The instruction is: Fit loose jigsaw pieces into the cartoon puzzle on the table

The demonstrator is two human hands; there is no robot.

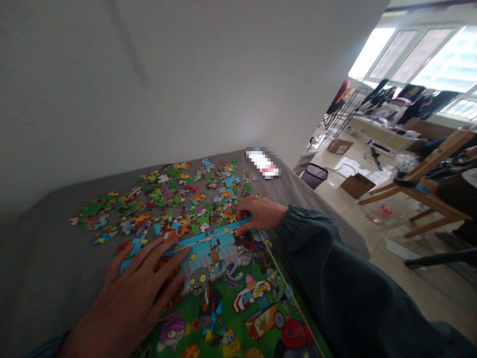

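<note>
A colourful cartoon puzzle board (219, 298) lies in front of me, with a blue strip along its far edge and a thin pale border line. My left hand (143, 283) rests on its left side, palm down and fingers spread over the blue strip. At the far right corner, my right hand (261, 216) is bent round the blue edge, thumb on the near side and fingers beyond it. Whether a small piece is also between those fingers is hidden. Just past the board, many loose jigsaw pieces (164, 196) are scattered, some face up.
The grey cloth-covered surface (48, 248) runs up to a white wall (186, 89). A phone with a blurred screen (263, 163) lies at the far right corner. Beyond on the floor are a dark bin (315, 174), cardboard boxes (357, 186) and a wooden chair (428, 194).
</note>
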